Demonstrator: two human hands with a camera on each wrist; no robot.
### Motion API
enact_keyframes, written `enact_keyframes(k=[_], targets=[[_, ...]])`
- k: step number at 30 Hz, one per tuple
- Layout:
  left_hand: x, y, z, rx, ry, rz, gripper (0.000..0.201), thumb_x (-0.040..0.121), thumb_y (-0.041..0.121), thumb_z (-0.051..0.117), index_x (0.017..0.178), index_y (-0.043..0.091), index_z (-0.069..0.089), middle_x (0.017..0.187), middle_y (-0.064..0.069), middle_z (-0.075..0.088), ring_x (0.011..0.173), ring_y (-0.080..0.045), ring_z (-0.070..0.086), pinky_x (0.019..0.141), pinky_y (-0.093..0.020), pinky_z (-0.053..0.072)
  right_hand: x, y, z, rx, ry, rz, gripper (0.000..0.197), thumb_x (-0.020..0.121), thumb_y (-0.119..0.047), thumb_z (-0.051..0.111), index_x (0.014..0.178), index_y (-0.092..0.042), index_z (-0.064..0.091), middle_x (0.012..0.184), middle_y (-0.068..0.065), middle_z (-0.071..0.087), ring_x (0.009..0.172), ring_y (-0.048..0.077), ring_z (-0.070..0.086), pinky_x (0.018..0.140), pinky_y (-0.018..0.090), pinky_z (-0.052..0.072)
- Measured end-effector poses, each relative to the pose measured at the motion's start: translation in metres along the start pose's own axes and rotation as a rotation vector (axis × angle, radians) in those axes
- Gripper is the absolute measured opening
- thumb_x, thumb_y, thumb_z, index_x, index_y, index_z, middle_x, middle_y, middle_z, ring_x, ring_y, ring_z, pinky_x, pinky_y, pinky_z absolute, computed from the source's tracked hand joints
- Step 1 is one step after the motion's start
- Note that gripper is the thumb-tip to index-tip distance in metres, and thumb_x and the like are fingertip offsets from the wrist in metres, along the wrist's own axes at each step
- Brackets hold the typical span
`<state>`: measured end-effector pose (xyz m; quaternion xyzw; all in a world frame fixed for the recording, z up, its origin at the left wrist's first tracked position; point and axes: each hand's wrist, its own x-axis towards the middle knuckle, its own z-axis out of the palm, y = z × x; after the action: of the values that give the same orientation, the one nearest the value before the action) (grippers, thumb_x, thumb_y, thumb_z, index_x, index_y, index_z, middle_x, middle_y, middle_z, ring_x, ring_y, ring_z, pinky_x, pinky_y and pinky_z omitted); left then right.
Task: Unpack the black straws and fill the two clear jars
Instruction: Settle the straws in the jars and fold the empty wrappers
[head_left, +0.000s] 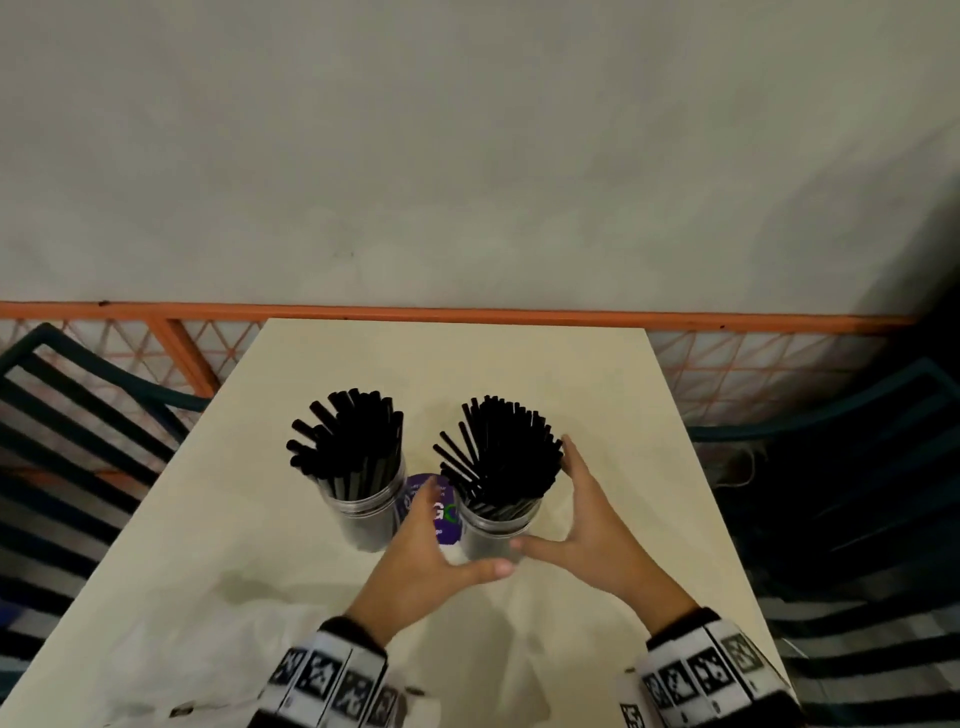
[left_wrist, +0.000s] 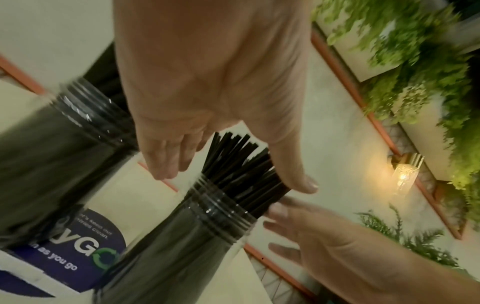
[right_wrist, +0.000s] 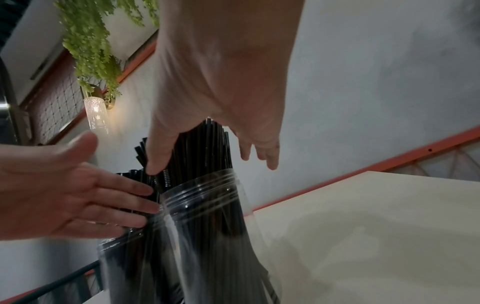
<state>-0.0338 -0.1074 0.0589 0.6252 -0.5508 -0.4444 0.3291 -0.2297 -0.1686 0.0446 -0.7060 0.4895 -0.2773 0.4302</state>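
Note:
Two clear jars stand side by side on the pale table, each packed with upright black straws. The left jar holds one bundle of straws. The right jar holds the other bundle. My left hand and right hand flank the right jar with fingers straight and spread. Both thumbs lie at its near side; firm contact is unclear.
A purple round sticker lies on the table between the jars. Clear plastic wrapping is spread over the near table edge. Dark slatted chairs stand at both sides. An orange rail and wall close the far edge.

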Motion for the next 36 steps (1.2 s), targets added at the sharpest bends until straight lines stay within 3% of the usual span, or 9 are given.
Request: enact_keyframes(k=[4,7,10,13,16,24,28,31,36], targets=[[0.048,0.005,-0.003,-0.179,-0.101,0.092,0.121,0.034,0.049,0.087,0.132,0.030,0.020,0.129,0.014,0.044,0.118,0.009,0.046,0.105,-0.024,0.040,0.029,-0.004,0.011,0.171,-0.088,-0.057,0.135,0.046,-0.055,0.083,0.137,-0.040,-0.015,0.150,-0.015,0.016,0.138,-0.005,0.020,0.118,0.029,0.020],[0.071,0.007,-0.004,-0.290,-0.177,0.149,0.138,0.033,0.042,0.088,0.138,0.035,-0.002,0.129,0.019,0.037,0.111,0.022,0.043,0.090,-0.004,0.040,0.043,0.002,0.022,0.187,-0.089,-0.064,0.141,0.043,-0.053,0.086,0.138,-0.049,-0.018,0.151,-0.008,0.023,0.139,0.007,0.026,0.116,0.045,0.024],[0.082,0.013,0.001,-0.248,-0.172,0.208,0.124,0.041,0.036,0.086,0.134,0.047,0.003,0.129,0.023,0.037,0.115,0.020,0.041,0.093,-0.004,0.038,0.052,-0.001,0.032,0.191,-0.039,-0.092,0.128,0.049,-0.055,0.083,0.137,-0.054,-0.010,0.144,-0.014,0.033,0.135,0.008,0.034,0.115,0.049,0.025],[0.080,0.018,0.009,-0.187,-0.051,0.268,0.093,0.054,0.036,0.084,0.123,0.051,0.023,0.124,0.026,0.043,0.116,0.017,0.042,0.098,-0.006,0.036,0.058,-0.013,0.037,0.077,0.125,-0.122,0.074,0.063,-0.053,0.071,0.115,-0.071,0.022,0.117,-0.032,0.041,0.115,0.009,0.050,0.103,0.023,0.038],[0.073,0.019,0.012,-0.180,0.074,0.324,0.078,0.056,0.032,0.084,0.115,0.045,0.034,0.118,0.020,0.049,0.113,0.013,0.046,0.093,-0.003,0.036,0.056,-0.016,0.036,0.119,0.180,-0.105,0.051,0.063,-0.049,0.067,0.105,-0.053,0.038,0.109,-0.025,0.049,0.099,-0.004,0.054,0.079,0.000,0.039],[0.072,0.000,-0.018,-0.223,-0.140,0.227,0.135,0.039,0.031,0.088,0.140,0.038,-0.002,0.132,0.028,0.031,0.121,0.017,0.038,0.098,-0.004,0.034,0.034,0.002,0.023,0.211,0.067,-0.055,0.124,0.041,-0.056,0.085,0.142,-0.018,0.024,0.136,-0.018,0.044,0.124,-0.009,0.042,0.102,0.013,0.038],[0.077,0.005,-0.019,-0.180,-0.217,0.224,0.139,0.047,0.015,0.090,0.141,0.036,-0.010,0.125,0.028,0.041,0.114,0.021,0.043,0.092,0.000,0.034,0.038,0.000,0.025,0.141,0.029,-0.065,0.132,0.044,-0.040,0.089,0.145,-0.029,0.006,0.143,-0.025,0.032,0.134,-0.005,0.030,0.115,0.025,0.026],[0.082,0.012,-0.007,-0.156,-0.179,0.239,0.123,0.054,0.023,0.087,0.140,0.041,0.001,0.125,0.029,0.040,0.119,0.019,0.039,0.098,-0.005,0.032,0.050,-0.011,0.032,0.043,0.055,-0.143,0.107,0.054,-0.049,0.081,0.131,-0.061,0.007,0.139,-0.034,0.029,0.136,0.005,0.030,0.117,0.053,0.016],[0.077,0.016,0.009,-0.169,0.039,0.299,0.080,0.058,0.044,0.078,0.121,0.047,0.028,0.121,0.022,0.046,0.116,0.009,0.045,0.096,-0.009,0.039,0.056,-0.033,0.030,0.024,0.152,-0.173,0.056,0.064,-0.045,0.067,0.099,-0.071,0.032,0.105,-0.024,0.050,0.107,0.008,0.054,0.105,0.059,0.033]])
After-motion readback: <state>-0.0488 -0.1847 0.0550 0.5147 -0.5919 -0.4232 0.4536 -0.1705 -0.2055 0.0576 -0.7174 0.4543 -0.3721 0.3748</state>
